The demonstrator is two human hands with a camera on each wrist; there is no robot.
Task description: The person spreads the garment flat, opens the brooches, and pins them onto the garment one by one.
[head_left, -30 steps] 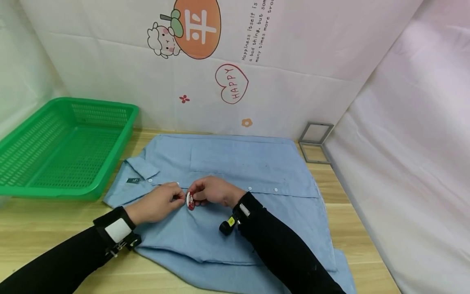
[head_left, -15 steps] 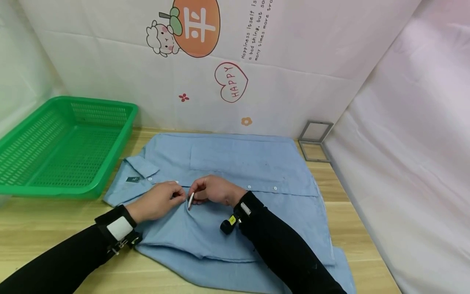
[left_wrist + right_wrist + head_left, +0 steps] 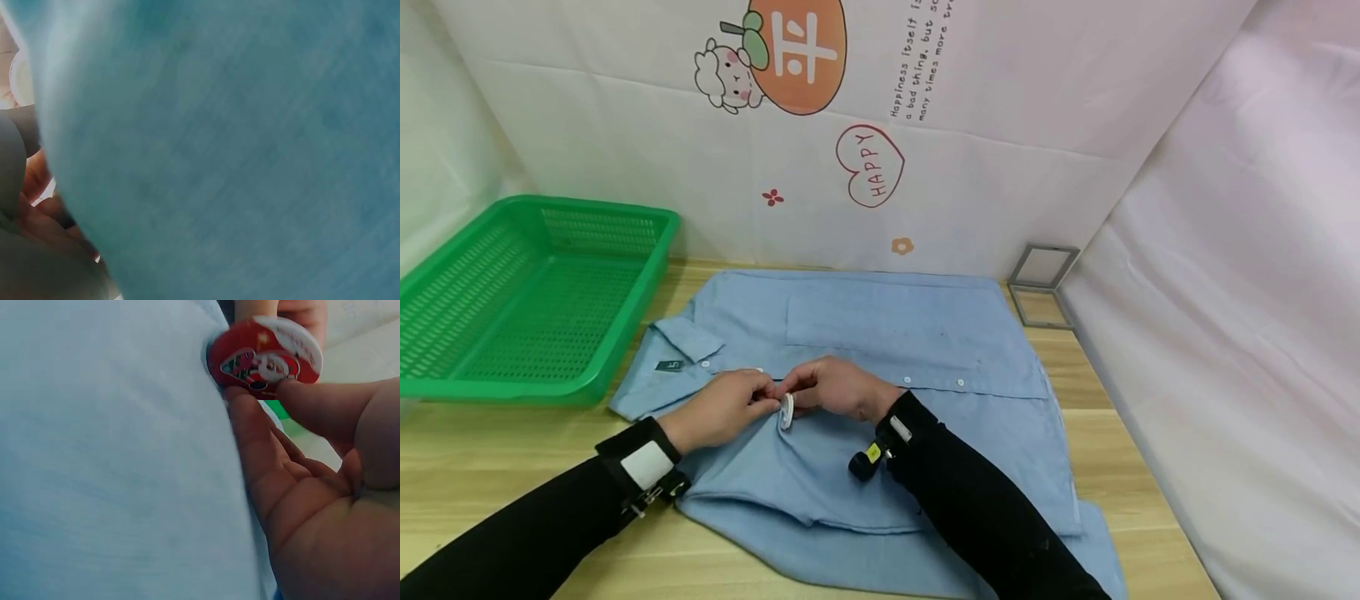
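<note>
A light blue shirt (image 3: pixel 917 325) lies spread on the table, buttons running across its middle. My left hand (image 3: pixel 718 412) pinches the shirt's cloth near the button edge, raising a fold. Just right of it, my right hand (image 3: pixel 842 389) holds a round pin badge (image 3: pixel 787 412) between thumb and fingers, its pale back showing in the head view. The right wrist view reveals the badge's red front (image 3: pixel 262 359) with a Santa picture, up against the cloth. Whether its pin is through the fabric cannot be seen. Blue cloth (image 3: pixel 219 150) blocks most of the left wrist view.
A green plastic basket (image 3: pixel 602 362) stands at the left. At the back right, a grey hinged frame (image 3: pixel 1041 287) leans by the white curtain (image 3: pixel 1217 275). Wooden tabletop (image 3: pixel 1120 458) shows along the right side and the front left.
My right hand has turned the badge from its red face, through edge-on, to its pale back, and its fingers have come closer to my left hand. The left hand stays at the fold.
</note>
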